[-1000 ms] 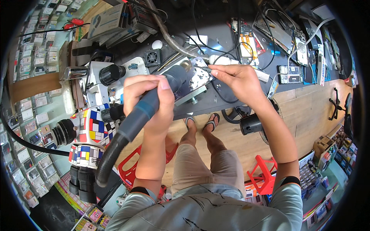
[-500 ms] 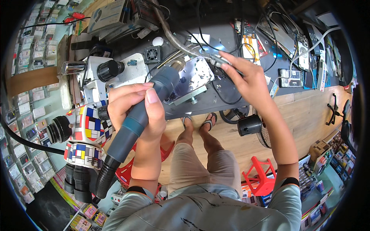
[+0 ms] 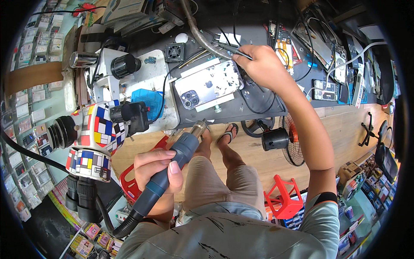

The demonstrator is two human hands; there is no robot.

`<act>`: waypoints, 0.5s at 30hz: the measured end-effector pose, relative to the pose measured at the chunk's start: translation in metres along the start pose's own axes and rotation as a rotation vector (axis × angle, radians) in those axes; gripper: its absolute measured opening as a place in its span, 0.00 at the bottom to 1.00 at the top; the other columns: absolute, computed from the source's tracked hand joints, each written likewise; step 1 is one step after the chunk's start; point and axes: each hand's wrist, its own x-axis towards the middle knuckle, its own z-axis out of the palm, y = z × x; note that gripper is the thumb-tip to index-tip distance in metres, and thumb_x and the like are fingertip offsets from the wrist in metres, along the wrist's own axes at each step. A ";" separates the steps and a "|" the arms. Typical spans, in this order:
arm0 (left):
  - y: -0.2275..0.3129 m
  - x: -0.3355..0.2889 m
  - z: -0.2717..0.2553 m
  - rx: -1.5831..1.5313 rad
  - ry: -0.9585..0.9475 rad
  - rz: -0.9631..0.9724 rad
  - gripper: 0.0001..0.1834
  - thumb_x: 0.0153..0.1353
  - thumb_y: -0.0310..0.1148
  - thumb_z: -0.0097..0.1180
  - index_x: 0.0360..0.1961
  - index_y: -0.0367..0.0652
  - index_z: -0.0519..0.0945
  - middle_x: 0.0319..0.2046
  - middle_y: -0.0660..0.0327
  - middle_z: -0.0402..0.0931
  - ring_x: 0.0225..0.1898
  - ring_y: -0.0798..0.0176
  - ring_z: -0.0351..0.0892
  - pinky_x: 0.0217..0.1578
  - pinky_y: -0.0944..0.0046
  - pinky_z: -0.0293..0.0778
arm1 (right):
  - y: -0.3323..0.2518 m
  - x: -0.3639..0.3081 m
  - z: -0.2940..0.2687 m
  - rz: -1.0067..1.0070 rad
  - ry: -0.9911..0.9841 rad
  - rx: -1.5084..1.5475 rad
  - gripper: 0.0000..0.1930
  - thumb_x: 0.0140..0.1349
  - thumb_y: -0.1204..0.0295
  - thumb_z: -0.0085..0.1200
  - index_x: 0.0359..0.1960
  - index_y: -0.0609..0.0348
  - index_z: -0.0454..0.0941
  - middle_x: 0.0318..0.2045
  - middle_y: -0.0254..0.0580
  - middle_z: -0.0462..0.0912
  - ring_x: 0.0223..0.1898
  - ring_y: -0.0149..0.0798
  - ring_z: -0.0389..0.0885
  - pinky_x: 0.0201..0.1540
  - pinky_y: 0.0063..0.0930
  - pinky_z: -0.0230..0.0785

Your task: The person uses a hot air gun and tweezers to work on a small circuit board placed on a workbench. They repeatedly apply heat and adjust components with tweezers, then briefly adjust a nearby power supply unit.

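My left hand (image 3: 157, 170) wraps round the dark blue-grey handle of a hot air gun (image 3: 166, 172). Its metal nozzle points up and away from me, just off the bench's near edge. Beyond it lies a pale smartphone (image 3: 205, 87), back up, with three camera lenses at its left end and flaked, patchy glass toward its right end. The phone rests in a clamp-like holder (image 3: 217, 104) whose knob shows on the near side. At the phone's far right corner, my right hand (image 3: 263, 64) is closed on a slim dark pointed tool (image 3: 235, 51); its exact kind is unclear.
A microscope with colour-block patterning (image 3: 97, 134) stands at left, beside a white base plate (image 3: 168, 101) and a blue pad (image 3: 144, 101). A small square fan (image 3: 175, 52) sits behind the phone. Opened phones and cables crowd the right. A red stool (image 3: 284, 198) and floor fan (image 3: 276, 139) stand below.
My left hand has drawn the hot air gun back toward my body, off the phone, which now shows more fully. My right hand has moved slightly farther away, still holding its tool.
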 end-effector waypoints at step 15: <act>0.017 0.012 -0.015 -0.102 0.184 0.179 0.19 0.73 0.38 0.67 0.41 0.38 0.69 0.41 0.49 0.77 0.21 0.61 0.76 0.22 0.60 0.81 | 0.010 -0.113 -0.009 -0.208 0.169 -0.154 0.12 0.78 0.64 0.61 0.52 0.59 0.88 0.37 0.50 0.91 0.36 0.58 0.90 0.36 0.48 0.81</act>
